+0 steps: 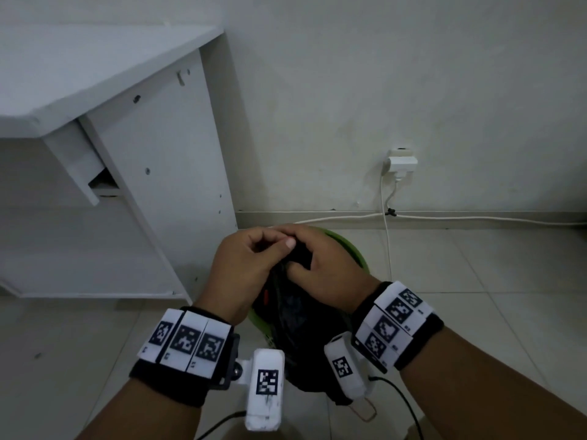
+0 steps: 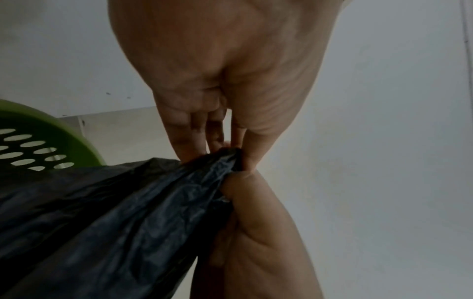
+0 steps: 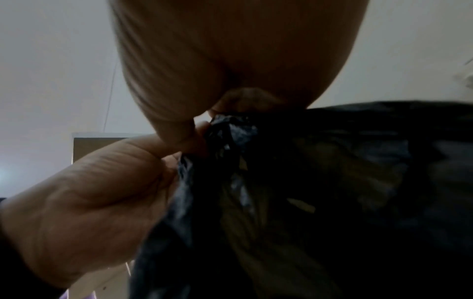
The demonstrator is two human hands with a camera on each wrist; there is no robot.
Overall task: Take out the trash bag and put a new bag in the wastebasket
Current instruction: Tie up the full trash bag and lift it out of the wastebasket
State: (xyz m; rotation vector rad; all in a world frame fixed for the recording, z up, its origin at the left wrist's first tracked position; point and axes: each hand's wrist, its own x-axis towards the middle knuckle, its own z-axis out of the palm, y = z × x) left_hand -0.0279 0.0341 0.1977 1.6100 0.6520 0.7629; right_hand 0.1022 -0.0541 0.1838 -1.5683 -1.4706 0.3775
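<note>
Both hands, the left hand and the right hand, pinched the black trash bag's gathered top above the green wastebasket. Best to pull the knot tight before lifting.

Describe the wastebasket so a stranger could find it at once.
Look at the foot of the white cabinet, on the tiled floor near the wall. The wastebasket stands there, below both hands. It is the only green thing, with oval holes in its side.
</note>
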